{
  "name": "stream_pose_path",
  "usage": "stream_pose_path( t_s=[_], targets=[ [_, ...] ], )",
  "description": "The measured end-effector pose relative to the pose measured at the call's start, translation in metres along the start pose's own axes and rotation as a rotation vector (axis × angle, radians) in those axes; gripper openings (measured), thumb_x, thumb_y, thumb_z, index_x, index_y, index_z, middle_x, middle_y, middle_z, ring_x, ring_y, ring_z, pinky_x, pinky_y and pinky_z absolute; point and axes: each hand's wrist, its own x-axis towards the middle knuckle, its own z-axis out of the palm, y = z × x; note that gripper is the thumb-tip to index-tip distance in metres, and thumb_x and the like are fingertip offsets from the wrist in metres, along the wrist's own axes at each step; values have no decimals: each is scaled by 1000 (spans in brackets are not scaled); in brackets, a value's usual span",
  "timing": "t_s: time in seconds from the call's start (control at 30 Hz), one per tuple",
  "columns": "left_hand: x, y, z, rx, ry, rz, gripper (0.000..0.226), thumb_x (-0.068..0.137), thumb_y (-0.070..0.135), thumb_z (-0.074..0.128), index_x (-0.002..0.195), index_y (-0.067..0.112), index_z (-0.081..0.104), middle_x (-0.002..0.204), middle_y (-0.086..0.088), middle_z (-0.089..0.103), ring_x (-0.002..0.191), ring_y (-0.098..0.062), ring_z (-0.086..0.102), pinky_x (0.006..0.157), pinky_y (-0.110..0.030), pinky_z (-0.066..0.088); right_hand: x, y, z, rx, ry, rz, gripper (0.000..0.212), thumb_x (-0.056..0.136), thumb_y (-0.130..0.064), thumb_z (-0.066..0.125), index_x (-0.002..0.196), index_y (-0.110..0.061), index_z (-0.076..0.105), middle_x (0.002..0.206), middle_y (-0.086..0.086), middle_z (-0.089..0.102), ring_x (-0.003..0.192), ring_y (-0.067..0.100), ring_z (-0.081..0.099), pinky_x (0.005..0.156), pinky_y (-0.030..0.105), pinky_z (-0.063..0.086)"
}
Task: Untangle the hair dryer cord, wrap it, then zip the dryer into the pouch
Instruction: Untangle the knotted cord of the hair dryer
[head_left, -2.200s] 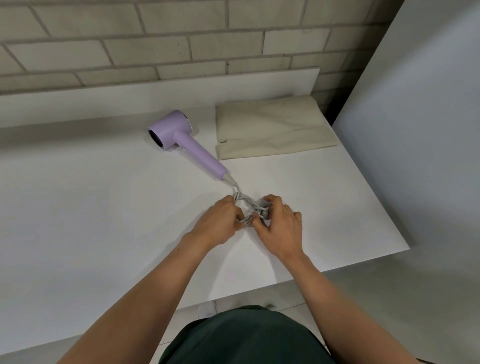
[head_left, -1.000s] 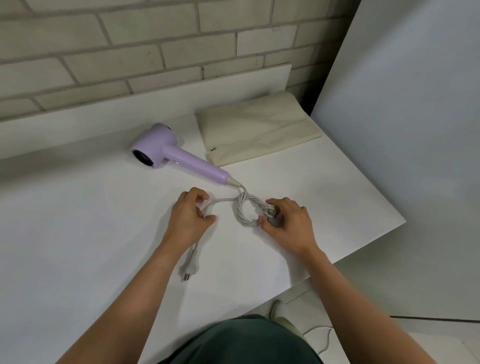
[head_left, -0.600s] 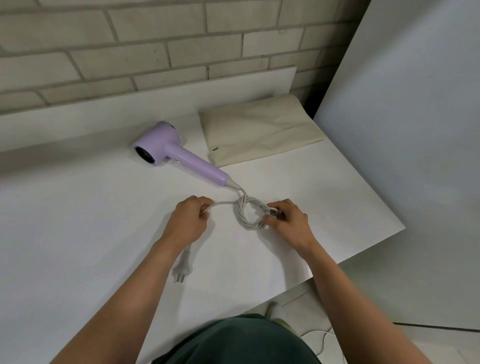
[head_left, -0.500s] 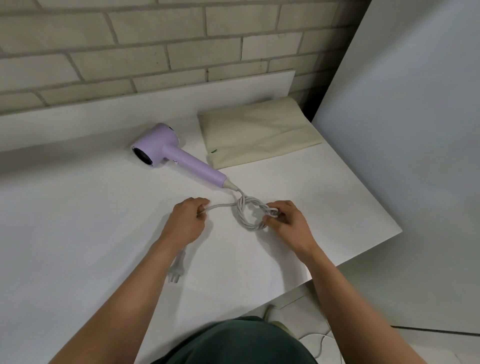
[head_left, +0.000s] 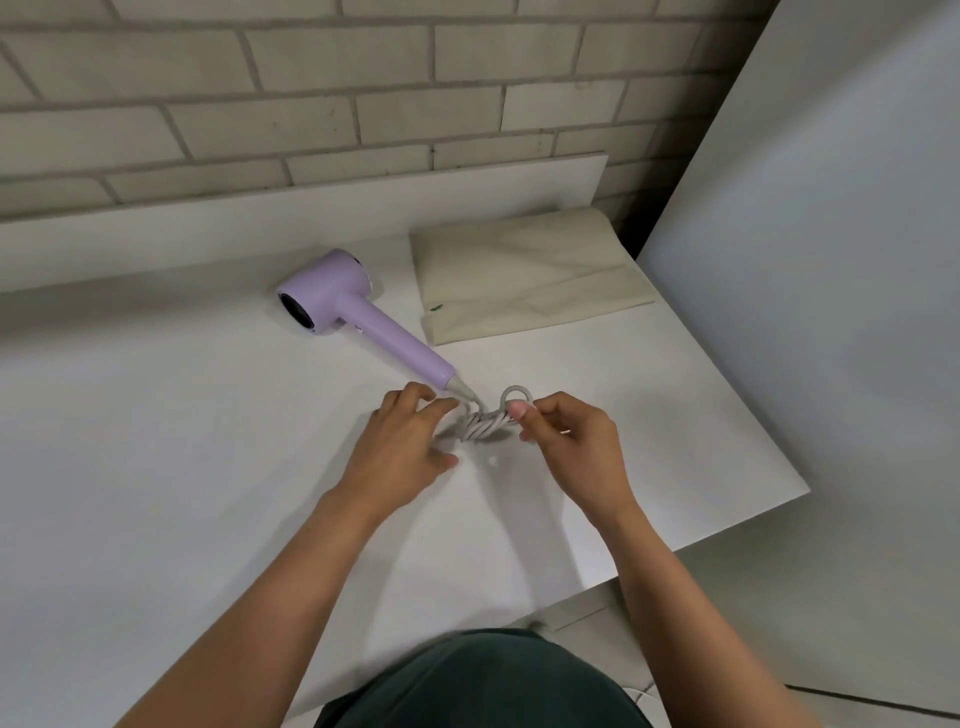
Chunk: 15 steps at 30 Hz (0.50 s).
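One lilac hair dryer (head_left: 332, 296), back toward the table's (head_left: 156, 441) far edge. One beige pouch (head_left: 524, 275), just one, at the far right corner. One grey cord (head_left: 485, 425), twisted into a single bundle between dryer and front edge. Two hands at it: left hand (head_left: 402, 447), right hand (head_left: 571, 441). One table, white.

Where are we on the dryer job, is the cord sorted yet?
Nothing is finished yet. In hand: the cord is a twisted bundle between both hands; the right hand pinches a loop, the left hand touches the other end. Left: untwist, wrap it, then zip the hair dryer into the pouch, lying flat beside it.
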Motion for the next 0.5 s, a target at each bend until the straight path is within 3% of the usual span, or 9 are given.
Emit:
stream_pose_path(
  t_s=[0.07, 0.1, 0.17, 0.23, 0.3, 0.37, 0.43, 0.5],
  targets=[
    [1, 17, 1, -125, -3, 38, 65, 82, 50, 79, 140, 33, 55, 133, 7, 50, 120, -16, 50, 98, -35, 45, 3, -8, 0, -49, -21, -58, 31, 89, -47, 78, 77, -19, 73, 74, -7, 75, 76, 12, 69, 72, 22, 52],
    [1, 25, 3, -220, 6, 36, 54, 84, 50, 77, 132, 34, 59, 125, 10, 55, 113, -12, 54, 93, -33, 48, 3, -13, 1, -68, -51, -88, 29, 89, -45, 78, 78, -19, 74, 75, -7, 75, 77, 11, 70, 75, 25, 54],
    [1, 34, 2, -373, 88, 0, 24, 91, 39, 71, 112, 29, 68, 103, 9, 65, 97, -15, 64, 80, -32, 51, 1, -20, 1, -26, -125, -119, 24, 93, -42, 75, 82, -21, 77, 82, -8, 77, 84, 13, 72, 83, 31, 57],
    [2, 33, -1, -501, 174, -89, 13, 95, 29, 68, 108, 28, 71, 93, 8, 72, 88, -14, 68, 76, -29, 52, -1, -23, -1, 113, -164, -108, 18, 100, -37, 67, 95, -24, 79, 95, -8, 78, 94, 13, 72, 87, 29, 56],
    [2, 28, -5, -664, 193, -204, 11, 98, 29, 65, 108, 31, 68, 94, 8, 75, 88, -11, 70, 81, -29, 54, 3, -20, -6, 222, -100, -75, 17, 105, -26, 60, 111, -28, 75, 103, -10, 76, 97, 9, 70, 87, 26, 55],
    [2, 27, -12, -944, 170, -294, 10, 102, 27, 61, 108, 31, 67, 101, 4, 76, 94, -16, 74, 90, -39, 59, 12, -13, -10, 247, -74, 9, 28, 101, -10, 58, 116, -30, 72, 102, -10, 74, 95, 9, 68, 88, 31, 54],
    [1, 32, -19, -1228, 171, -356, 13, 104, 18, 58, 113, 25, 65, 106, -2, 74, 94, -19, 76, 91, -46, 60, 17, -6, -12, 170, -178, 81, 36, 93, -6, 63, 116, -33, 70, 103, -9, 73, 96, 10, 68, 91, 37, 54],
    [1, 37, -26, -1374, 197, -391, 17, 105, 14, 55, 120, 17, 62, 105, -3, 74, 90, -16, 76, 89, -46, 61, 15, -2, -9, 121, -333, 106, 37, 85, -15, 70, 116, -34, 69, 108, -8, 72, 98, 14, 70, 92, 35, 55]
  ],
)
